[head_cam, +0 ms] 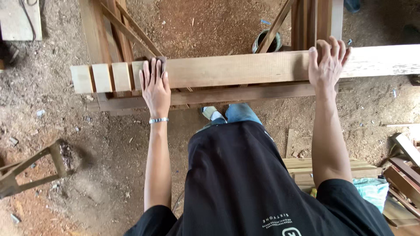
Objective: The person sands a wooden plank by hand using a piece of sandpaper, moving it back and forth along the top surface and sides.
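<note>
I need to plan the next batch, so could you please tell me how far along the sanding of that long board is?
Done: cannot tell; the grooved end looks much like the rest. In hand: the left hand presses a dark sanding pad flat on the long board beside those grooves, while the right hand steadies it further along. Left: seemingly the long stretch between the two hands.

two hands (154, 85), one long plank (236, 69), one paint tin (267, 41)
</note>
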